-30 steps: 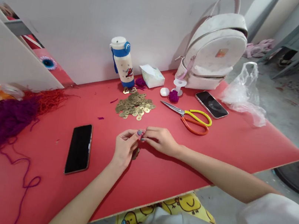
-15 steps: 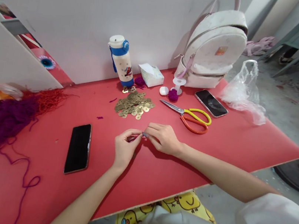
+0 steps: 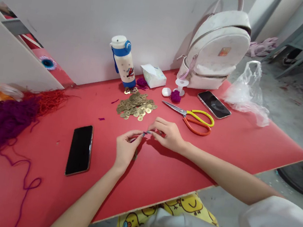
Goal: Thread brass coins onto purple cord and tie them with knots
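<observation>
Over the red table, my left hand (image 3: 127, 148) pinches a short piece of purple yarn (image 3: 145, 132) between thumb and forefinger. Fingertip to fingertip with it, my right hand (image 3: 169, 134) is closed in a pinch at the other side of the same yarn. Fingers cover most of the strand. Just under my left palm a small part of a coin-like disc (image 3: 135, 154) shows, partly hidden. Beyond both hands lies a heap of brass coins with holes (image 3: 135, 106). Scissors (image 3: 189, 115) with one yellow and one orange handle rest beyond my right hand.
A black phone (image 3: 79, 151) lies left of my left hand. Purple yarn (image 3: 11, 119) is piled at far left. Along the wall stand a bottle (image 3: 124, 64), a tissue pack (image 3: 154, 76), a spool (image 3: 181, 85) and a backpack (image 3: 217, 51). A second phone (image 3: 214, 104) and plastic bag (image 3: 247, 91) are at right.
My right hand has shifted slightly up and away, and its fingers have opened out a little from the palm. My left hand has barely moved, still pinching the yarn.
</observation>
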Tool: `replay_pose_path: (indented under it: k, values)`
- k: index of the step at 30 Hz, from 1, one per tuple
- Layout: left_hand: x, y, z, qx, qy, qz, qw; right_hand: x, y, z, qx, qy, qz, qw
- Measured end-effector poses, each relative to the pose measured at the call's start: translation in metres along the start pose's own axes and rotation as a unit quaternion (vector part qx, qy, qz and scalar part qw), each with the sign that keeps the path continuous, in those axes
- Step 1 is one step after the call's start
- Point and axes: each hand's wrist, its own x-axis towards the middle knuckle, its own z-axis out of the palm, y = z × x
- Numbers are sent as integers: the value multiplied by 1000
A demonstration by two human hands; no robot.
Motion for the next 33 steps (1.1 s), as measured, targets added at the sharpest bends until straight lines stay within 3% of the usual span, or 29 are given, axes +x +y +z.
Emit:
replay_pose_path:
  k: [5,19,33]
  values:
    - [-2,2,0,7,-5,-27,1000,1,2,0,48,-22,-17,998]
    - [2,-3,3,10,-56,45,997,1,3,5,96,9,81,992]
    - [3,-2,-1,-22,-35,35,999,7,7,2,154,20,85,984]
